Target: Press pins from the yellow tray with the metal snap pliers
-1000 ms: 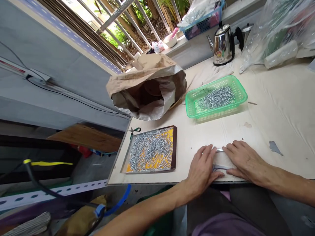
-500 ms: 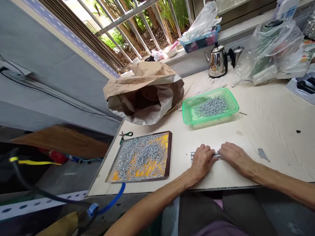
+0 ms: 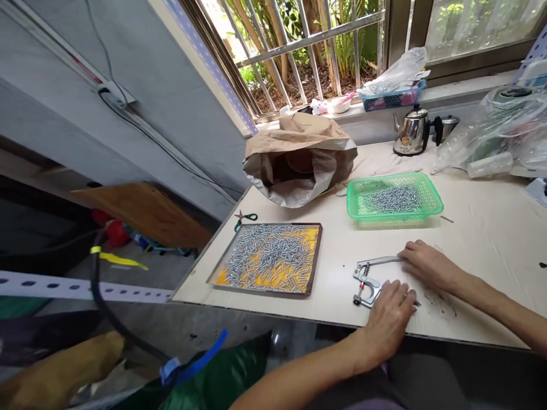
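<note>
Metal hand pliers [image 3: 371, 289] with a coil spring and a C-shaped jaw lie on the table near its front edge, their two handles spread apart. My left hand [image 3: 391, 313] is closed over the lower handle, hiding most of it. At the far end of the long upper handle [image 3: 387, 260], my right hand [image 3: 431, 265] has its fingers curled on the tip. To the left, a shallow tray [image 3: 317, 259] with a yellow bottom is covered in small metal screw-like pieces [image 3: 273, 253]. More such pieces fill the green plastic basket [image 3: 352, 210] beyond my hands.
Green-handled scissors [image 3: 247, 217] lie behind the tray. A crumpled brown paper bag [image 3: 294, 145] stands open near the wall. A steel kettle [image 3: 412, 131] and a plastic-wrapped bundle [image 3: 491, 131] are at the back right. The table's front edge [image 3: 273, 310] runs close to my hands.
The view has swung left, so the table appears further right. The pliers, earlier mostly covered by both hands, now show with their handles apart. My hands have moved away from each other.
</note>
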The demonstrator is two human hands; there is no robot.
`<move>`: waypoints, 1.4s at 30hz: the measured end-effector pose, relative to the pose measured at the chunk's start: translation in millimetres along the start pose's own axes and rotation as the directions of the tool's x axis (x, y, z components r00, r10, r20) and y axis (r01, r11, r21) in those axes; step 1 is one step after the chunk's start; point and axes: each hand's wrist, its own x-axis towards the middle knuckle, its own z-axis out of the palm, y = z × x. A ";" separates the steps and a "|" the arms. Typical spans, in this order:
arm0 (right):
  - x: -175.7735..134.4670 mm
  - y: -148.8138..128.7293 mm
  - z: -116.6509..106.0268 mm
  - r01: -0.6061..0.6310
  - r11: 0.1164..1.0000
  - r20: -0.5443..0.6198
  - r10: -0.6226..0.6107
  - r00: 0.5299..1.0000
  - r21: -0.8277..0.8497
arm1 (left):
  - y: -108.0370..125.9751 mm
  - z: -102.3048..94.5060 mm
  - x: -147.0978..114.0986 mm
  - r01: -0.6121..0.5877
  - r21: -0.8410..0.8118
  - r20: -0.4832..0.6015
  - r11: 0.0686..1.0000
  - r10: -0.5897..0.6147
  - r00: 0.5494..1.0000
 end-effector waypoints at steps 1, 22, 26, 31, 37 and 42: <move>4.3 -2.2 -0.9 -0.028 0.999 -0.020 0.027 0.999 -0.035 | 1.7 -1.1 0.4 0.009 -0.026 0.019 1.000 -0.009 1.000; 58.1 -81.0 -7.6 0.466 0.820 -0.482 -0.276 0.831 0.333 | -121.7 -139.8 -64.1 0.551 0.258 -0.324 0.793 -0.467 0.823; 72.6 -37.1 -66.4 0.193 0.960 -0.650 -0.015 0.760 0.204 | -150.5 -140.7 -54.4 0.669 0.330 -0.167 0.666 -0.656 0.736; 63.8 -4.0 -74.4 -0.001 1.000 -0.633 0.000 0.774 0.000 | -154.7 -130.8 -42.3 0.727 0.363 -0.058 0.582 -0.765 0.641; 10.9 -29.9 -7.7 0.188 0.941 -0.371 -0.074 0.926 0.282 | -167.5 -133.4 -46.1 0.729 0.273 0.059 0.628 -0.767 0.638; -23.1 -48.1 19.8 0.166 0.922 -0.194 -0.103 0.976 0.349 | -164.1 -149.1 -44.2 0.741 0.127 -0.015 0.660 -0.745 0.666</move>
